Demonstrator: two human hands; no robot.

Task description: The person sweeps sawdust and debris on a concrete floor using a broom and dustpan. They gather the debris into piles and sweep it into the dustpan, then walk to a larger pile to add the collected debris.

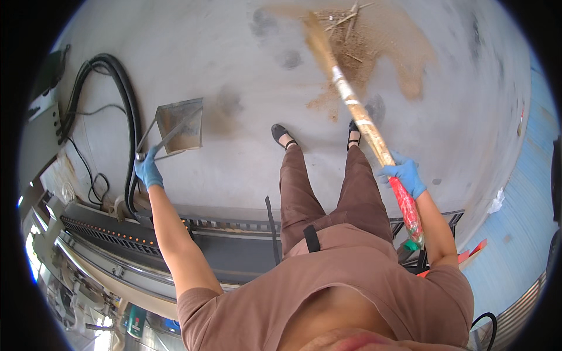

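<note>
My left hand (149, 170), in a blue glove, is closed around the handle of a metal dustpan (188, 136). The pan hangs out to the left, with some brown dust showing in it. My right hand (405, 175), gloved too, grips a long broom (364, 121) whose shaft is wrapped in white and brown, with red near the top end. Its straw bristles, slightly blurred, reach the left edge of a heap of brown sawdust (366, 55) on the floor. Thin wood sticks (352, 26) lie in the heap.
Thick black hoses (127, 96) curve over the grey floor (246, 76) at the left, beside grey machinery. A long machine bed (234, 248) with a slotted rail runs close behind my legs. Blue sheeting (515, 199) lies at the right, with a white scrap (497, 200) by it.
</note>
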